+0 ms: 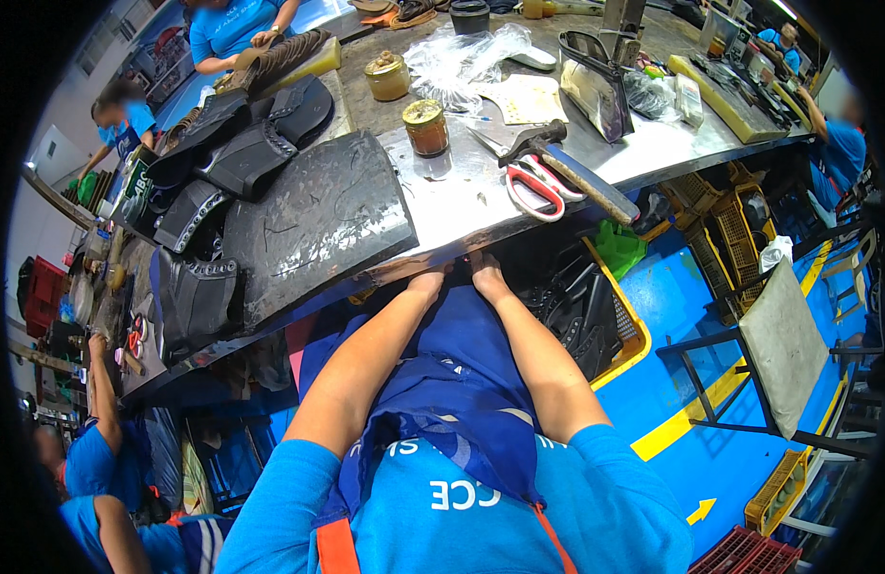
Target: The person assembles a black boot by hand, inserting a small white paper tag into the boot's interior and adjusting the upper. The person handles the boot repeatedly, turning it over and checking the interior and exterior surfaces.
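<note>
Both my arms reach forward to the front edge of the workbench. My left hand point(429, 279) and my right hand point(486, 274) are close together at that edge, over my dark blue apron point(452, 330). The bench lip and shadow hide their fingers, so what they hold, if anything, does not show. Just beyond them on the bench lie red-and-white-handled scissors point(535, 191) and a hammer point(576, 172). A dark worn cutting board point(318, 206) lies to the left. Black leather shoe uppers point(246, 158) with eyelets are piled beside it.
Glue jars point(425, 129) and clear plastic bags point(462, 67) stand farther back. Below the bench, right of my hands, is a yellow crate point(634, 349) of black parts. A chair point(785, 344) stands on the right. Co-workers point(234, 33) are around the benches, some close on the left.
</note>
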`<action>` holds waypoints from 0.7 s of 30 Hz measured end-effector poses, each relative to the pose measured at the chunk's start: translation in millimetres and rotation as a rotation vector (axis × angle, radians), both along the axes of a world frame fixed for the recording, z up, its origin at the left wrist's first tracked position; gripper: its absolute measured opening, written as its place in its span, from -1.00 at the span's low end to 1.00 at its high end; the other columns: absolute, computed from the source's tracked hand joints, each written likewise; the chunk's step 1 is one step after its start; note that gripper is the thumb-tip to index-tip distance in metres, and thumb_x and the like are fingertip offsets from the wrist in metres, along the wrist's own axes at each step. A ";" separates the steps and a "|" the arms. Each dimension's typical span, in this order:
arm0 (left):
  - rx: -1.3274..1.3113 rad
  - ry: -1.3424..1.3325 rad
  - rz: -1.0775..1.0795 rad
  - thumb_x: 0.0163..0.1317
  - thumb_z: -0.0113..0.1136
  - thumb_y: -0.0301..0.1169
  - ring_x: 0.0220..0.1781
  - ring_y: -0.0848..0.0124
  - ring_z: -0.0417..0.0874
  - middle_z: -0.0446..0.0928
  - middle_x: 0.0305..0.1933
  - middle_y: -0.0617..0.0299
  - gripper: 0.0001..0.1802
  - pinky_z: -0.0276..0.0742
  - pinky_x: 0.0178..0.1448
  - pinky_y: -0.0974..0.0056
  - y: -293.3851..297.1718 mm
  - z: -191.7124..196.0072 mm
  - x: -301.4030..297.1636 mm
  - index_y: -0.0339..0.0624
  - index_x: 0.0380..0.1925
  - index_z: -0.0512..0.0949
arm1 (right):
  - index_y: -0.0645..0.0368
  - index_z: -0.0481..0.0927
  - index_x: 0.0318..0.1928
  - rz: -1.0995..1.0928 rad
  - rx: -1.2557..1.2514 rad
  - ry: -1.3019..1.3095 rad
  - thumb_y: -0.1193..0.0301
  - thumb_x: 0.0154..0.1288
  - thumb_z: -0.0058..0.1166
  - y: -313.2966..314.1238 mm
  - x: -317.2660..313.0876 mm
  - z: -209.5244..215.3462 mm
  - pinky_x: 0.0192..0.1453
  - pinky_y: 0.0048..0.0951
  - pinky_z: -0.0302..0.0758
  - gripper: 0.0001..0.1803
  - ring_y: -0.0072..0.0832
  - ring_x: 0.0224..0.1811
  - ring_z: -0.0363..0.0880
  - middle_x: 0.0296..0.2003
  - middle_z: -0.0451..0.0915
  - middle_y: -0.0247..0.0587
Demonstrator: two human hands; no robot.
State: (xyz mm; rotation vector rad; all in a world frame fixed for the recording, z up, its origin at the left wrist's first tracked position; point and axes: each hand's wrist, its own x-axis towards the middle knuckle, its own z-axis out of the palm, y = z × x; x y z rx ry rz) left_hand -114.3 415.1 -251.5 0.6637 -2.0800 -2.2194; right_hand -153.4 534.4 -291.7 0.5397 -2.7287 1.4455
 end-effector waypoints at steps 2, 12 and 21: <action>0.015 -0.016 0.027 0.17 0.03 -0.31 -0.41 0.50 0.37 0.42 -0.41 0.31 -0.86 0.29 -0.29 0.40 0.5 -0.5 -0.4 -0.12 -0.36 0.46 | 0.20 0.39 -0.22 0.016 0.015 -0.178 0.18 0.32 -0.47 2.3 -1.4 4.3 -0.09 -0.03 0.33 -0.61 0.17 -0.14 0.34 -0.24 0.41 0.29; 0.060 0.004 0.059 0.16 0.08 -0.33 -0.31 0.51 0.43 0.44 -0.32 0.31 -0.83 0.38 -0.18 0.39 0.0 -7.0 -3.1 -0.12 -0.27 0.44 | 0.22 0.38 -0.29 -0.005 0.030 -0.006 0.38 0.27 -0.39 1.1 0.6 0.4 -0.21 0.01 0.39 -0.75 0.14 -0.31 0.43 -0.33 0.45 0.25; 0.040 -0.012 0.041 0.15 0.09 -0.34 -0.34 0.51 0.43 0.44 -0.35 0.31 -0.84 0.38 -0.22 0.40 -2.8 -6.7 -0.6 -0.12 -0.30 0.44 | 0.12 0.32 -0.12 0.094 0.075 -0.123 0.17 0.34 -0.51 2.4 -5.4 -7.2 -0.04 0.00 0.30 -0.63 0.22 -0.10 0.29 -0.17 0.35 0.33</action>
